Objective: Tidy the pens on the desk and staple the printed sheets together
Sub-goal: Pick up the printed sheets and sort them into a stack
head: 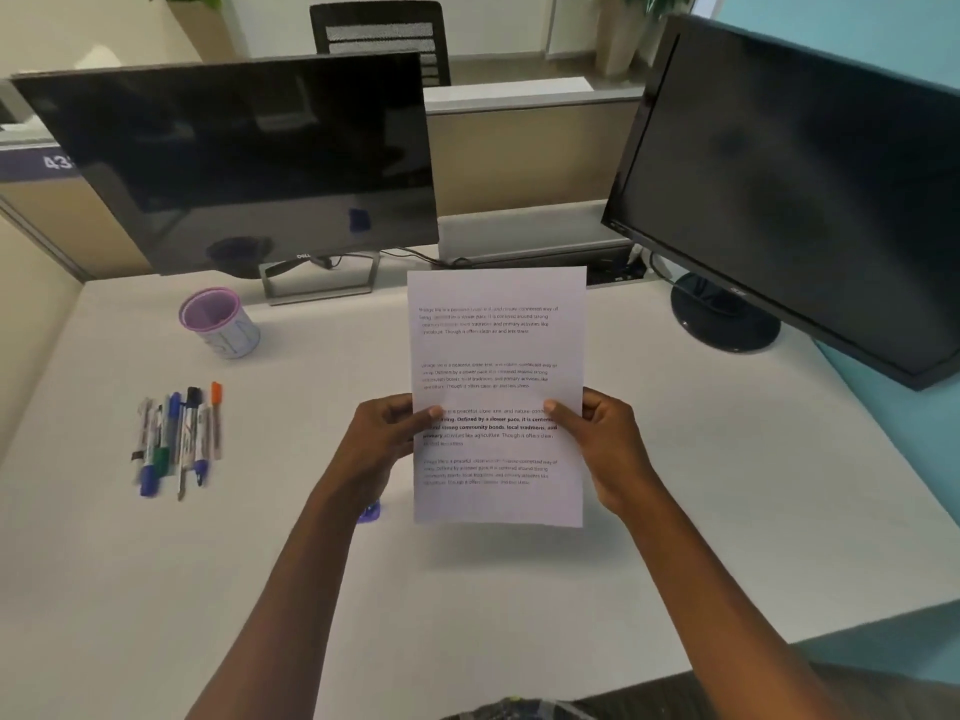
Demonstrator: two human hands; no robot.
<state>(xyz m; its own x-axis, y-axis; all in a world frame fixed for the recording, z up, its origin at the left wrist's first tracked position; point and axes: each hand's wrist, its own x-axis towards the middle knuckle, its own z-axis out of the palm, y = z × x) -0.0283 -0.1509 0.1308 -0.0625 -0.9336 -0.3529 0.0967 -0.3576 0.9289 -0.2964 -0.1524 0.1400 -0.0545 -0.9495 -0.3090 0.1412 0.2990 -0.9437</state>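
I hold the printed sheets upright above the desk, text facing me. My left hand grips their left edge and my right hand grips the right edge, thumbs on the front. Several pens and markers lie side by side on the desk at the left. A purple pen cup stands behind them, with nothing visible inside it. A small blue object, perhaps the stapler, peeks out under my left wrist, mostly hidden.
Two dark monitors stand at the back: one on the left and one on the right with a round base. The white desk ends at a front edge near my body. Cables run behind the sheets.
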